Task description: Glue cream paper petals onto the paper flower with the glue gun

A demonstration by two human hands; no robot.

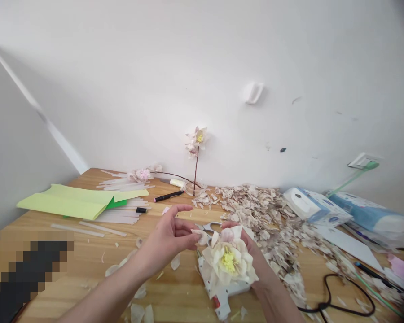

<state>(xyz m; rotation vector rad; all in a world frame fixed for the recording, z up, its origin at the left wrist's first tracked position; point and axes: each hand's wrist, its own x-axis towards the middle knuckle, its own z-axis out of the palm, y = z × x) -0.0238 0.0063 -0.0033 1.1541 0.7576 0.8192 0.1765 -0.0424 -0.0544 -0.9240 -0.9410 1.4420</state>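
My right hand [256,255] holds a white paper flower [229,260] with a yellow centre, its fingers wrapped behind the bloom. My left hand [170,240] pinches a pale petal [199,236] between thumb and forefinger and presses it against the flower's left edge; its other fingers are spread. Under the flower lies a white glue gun [222,294] on the wooden table [87,264]. Scissors [210,227] lie just behind the flower.
A big heap of cut petals [269,215] spreads to the right. Glue sticks [121,213], green paper [74,202], a black marker [168,196] and finished flowers [195,139] sit at the back. Tissue packs [314,207] and a black cord [336,300] are on the right.
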